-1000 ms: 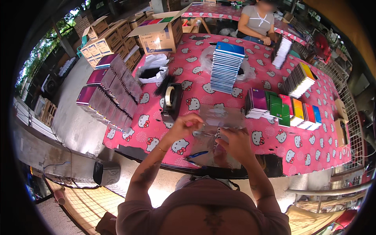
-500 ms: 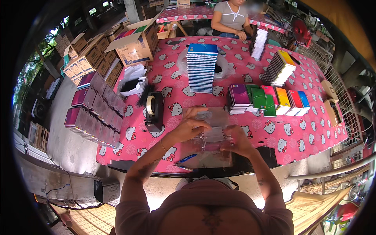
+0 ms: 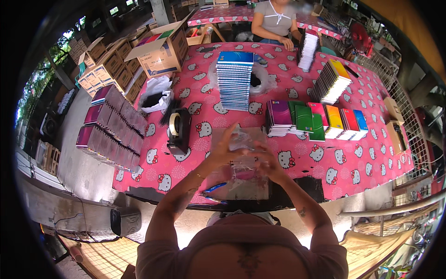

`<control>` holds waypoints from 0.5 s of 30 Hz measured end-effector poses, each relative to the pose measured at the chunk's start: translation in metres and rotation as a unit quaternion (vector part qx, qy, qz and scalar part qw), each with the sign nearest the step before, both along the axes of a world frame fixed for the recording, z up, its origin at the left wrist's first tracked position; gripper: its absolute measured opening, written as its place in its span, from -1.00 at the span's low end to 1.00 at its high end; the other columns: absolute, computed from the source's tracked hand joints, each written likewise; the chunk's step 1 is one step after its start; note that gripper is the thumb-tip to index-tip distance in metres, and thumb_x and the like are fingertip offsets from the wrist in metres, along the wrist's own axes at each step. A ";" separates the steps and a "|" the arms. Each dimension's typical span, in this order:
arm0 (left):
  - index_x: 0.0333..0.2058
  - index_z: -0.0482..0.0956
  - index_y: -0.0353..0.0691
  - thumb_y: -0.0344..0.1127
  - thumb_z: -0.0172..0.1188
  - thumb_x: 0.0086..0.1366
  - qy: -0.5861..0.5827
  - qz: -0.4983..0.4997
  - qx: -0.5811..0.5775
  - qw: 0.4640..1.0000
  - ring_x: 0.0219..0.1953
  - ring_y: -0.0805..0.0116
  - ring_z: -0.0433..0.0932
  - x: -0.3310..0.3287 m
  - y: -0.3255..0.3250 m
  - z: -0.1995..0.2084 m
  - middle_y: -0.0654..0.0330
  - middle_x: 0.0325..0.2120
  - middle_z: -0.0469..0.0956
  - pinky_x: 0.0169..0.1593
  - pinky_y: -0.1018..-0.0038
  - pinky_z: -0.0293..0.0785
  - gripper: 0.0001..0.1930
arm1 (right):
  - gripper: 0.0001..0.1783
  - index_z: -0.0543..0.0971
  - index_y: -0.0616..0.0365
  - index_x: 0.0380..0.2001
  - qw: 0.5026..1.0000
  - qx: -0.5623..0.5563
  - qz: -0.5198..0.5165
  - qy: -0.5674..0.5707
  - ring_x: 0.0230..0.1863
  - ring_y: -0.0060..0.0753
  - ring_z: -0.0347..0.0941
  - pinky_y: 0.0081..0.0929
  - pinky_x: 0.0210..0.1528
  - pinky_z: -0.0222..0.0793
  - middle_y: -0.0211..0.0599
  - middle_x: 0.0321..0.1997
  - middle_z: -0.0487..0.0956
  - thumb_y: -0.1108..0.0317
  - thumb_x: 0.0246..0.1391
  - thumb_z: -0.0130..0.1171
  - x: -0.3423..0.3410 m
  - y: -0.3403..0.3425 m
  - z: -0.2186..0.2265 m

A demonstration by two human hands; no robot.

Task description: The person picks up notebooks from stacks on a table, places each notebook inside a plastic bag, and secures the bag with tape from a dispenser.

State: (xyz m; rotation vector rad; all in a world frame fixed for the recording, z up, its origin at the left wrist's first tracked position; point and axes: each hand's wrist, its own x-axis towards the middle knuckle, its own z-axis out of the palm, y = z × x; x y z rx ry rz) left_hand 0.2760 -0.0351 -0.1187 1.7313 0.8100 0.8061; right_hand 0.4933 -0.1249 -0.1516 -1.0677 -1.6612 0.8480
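Over a clear sheet or board (image 3: 255, 188) at the table's near edge, both my hands hover around a clear plastic-wrapped bundle (image 3: 245, 173). A purple part shows through its wrap, but its kind is hard to make out. My left hand (image 3: 224, 152) is on its left, fingers and thumb spread apart. On the other side, my right hand (image 3: 270, 163) has its fingers curved and apart, slightly blurred. Crumpled clear plastic (image 3: 241, 139) lies just beyond the hands. A blue-handled tool (image 3: 215, 187) rests near my left forearm.
A black tape dispenser (image 3: 179, 135) stands left of my hands, beside a white plastic bag (image 3: 157, 93). Notebook stacks include wrapped ones (image 3: 111, 132), a tall blue one (image 3: 234, 81) and mixed colours (image 3: 304, 118). An open carton (image 3: 160, 53) is far left; a person (image 3: 275, 23) sits opposite.
My left hand has lifted its fingers and spread them wider. My right hand has shifted inward over the bundle. The whole view has moved slightly.
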 end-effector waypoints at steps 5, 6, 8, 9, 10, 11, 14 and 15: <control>0.25 0.41 -0.20 -0.15 0.35 0.29 -0.013 -0.121 -0.112 0.986 0.00 0.31 0.56 -0.029 0.012 -0.044 -0.02 0.11 0.52 -0.04 0.46 0.52 -0.39 | -0.35 0.43 0.03 0.25 0.964 -0.233 0.094 0.091 0.38 -0.15 0.22 -0.24 0.36 0.17 -0.12 0.34 0.33 0.17 0.11 0.37 0.003 0.049 -0.016; 0.25 0.40 -0.23 -0.16 0.35 0.29 -0.012 -0.118 -0.116 0.986 -0.01 0.30 0.58 -0.026 0.007 -0.042 0.00 0.08 0.55 0.00 0.43 0.50 -0.39 | -0.32 0.40 0.03 0.27 0.973 -0.197 0.105 0.059 0.37 -0.13 0.25 -0.23 0.37 0.16 -0.14 0.33 0.36 0.17 0.10 0.38 0.004 0.052 -0.018; 0.26 0.40 -0.25 -0.22 0.33 0.28 0.044 -0.122 0.007 0.992 0.05 0.24 0.55 -0.027 0.004 -0.035 0.03 0.08 0.56 0.12 0.34 0.44 -0.39 | -0.31 0.40 0.04 0.24 0.988 -0.096 0.116 0.015 0.35 -0.10 0.29 -0.19 0.37 0.16 -0.16 0.30 0.41 0.19 0.06 0.40 0.010 0.051 -0.021; 0.26 0.39 -0.24 -0.26 0.33 0.26 0.098 -0.123 0.127 0.979 0.13 0.21 0.52 -0.031 -0.007 -0.018 0.03 0.11 0.54 0.19 0.27 0.40 -0.39 | -0.34 0.43 0.05 0.20 0.992 -0.039 0.120 0.002 0.34 -0.09 0.31 -0.18 0.36 0.16 -0.16 0.28 0.44 0.20 0.03 0.41 0.010 0.040 -0.006; 0.26 0.39 -0.23 -0.30 0.32 0.25 0.149 -0.121 0.248 0.950 0.21 0.17 0.48 -0.033 -0.018 0.000 0.03 0.14 0.51 0.26 0.21 0.35 -0.39 | -0.37 0.46 0.06 0.16 0.992 0.021 0.124 -0.012 0.33 -0.08 0.34 -0.16 0.35 0.17 -0.16 0.27 0.46 0.22 0.01 0.42 0.009 0.029 0.013; 0.24 0.42 -0.21 -0.30 0.33 0.22 0.167 -0.097 0.285 0.939 0.22 0.14 0.46 -0.033 -0.027 0.010 0.02 0.14 0.51 0.25 0.21 0.36 -0.40 | -0.41 0.49 0.07 0.10 0.991 0.034 0.109 -0.069 0.32 -0.07 0.35 -0.14 0.35 0.17 -0.14 0.25 0.47 0.24 -0.01 0.43 0.006 0.020 0.026; 0.14 0.51 -0.17 -0.31 0.35 0.16 0.198 -0.046 0.375 0.905 0.21 0.09 0.45 -0.032 -0.052 0.012 0.02 0.13 0.52 0.21 0.21 0.41 -0.46 | -0.52 0.56 0.08 -0.01 0.978 0.083 0.064 -0.181 0.27 -0.04 0.39 -0.10 0.33 0.19 -0.09 0.17 0.53 0.29 -0.04 0.43 -0.007 -0.001 0.028; 0.09 0.54 -0.17 -0.32 0.35 0.15 0.187 -0.038 0.398 0.897 0.18 0.11 0.47 -0.029 -0.056 0.009 0.03 0.11 0.53 0.18 0.22 0.43 -0.51 | -0.54 0.57 0.08 -0.03 0.975 0.107 0.051 -0.187 0.24 -0.03 0.42 -0.10 0.31 0.20 -0.09 0.13 0.55 0.29 -0.03 0.42 -0.007 -0.003 0.016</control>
